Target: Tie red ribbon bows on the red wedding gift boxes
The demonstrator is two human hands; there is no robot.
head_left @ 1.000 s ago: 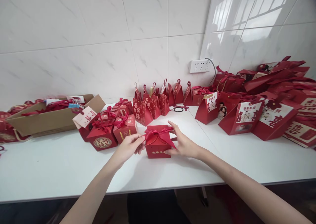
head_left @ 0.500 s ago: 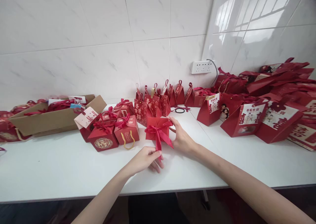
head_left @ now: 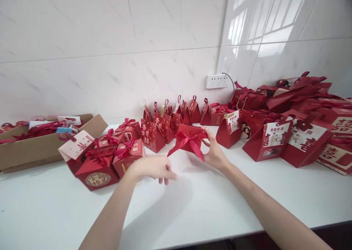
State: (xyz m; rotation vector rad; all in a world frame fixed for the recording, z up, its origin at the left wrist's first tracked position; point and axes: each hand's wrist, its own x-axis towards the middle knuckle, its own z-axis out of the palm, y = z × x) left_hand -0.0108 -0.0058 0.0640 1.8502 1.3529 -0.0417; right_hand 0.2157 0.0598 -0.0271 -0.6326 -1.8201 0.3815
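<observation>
A red gift box with a red ribbon bow [head_left: 189, 140] sits on the white table [head_left: 209, 206], tilted back toward the wall. My right hand [head_left: 216, 152] grips its right side with thumb and fingers. My left hand [head_left: 152, 167] hovers over the table to the left of the box, fingers loosely curled and held together, nothing visible in them. A cluster of small red boxes with bows [head_left: 110, 156] stands just left of my left hand.
Red pyramid-shaped favour boxes [head_left: 165, 123] line the back by the tiled wall. Larger red gift bags [head_left: 277, 136] pile up at the right. A brown cardboard box [head_left: 41, 143] with red items lies at the left. A white socket strip [head_left: 217, 81] hangs on the wall.
My right hand has pushed the ribboned box back and tilted it away from me. My left hand let go of the ribbon end and drew left.
</observation>
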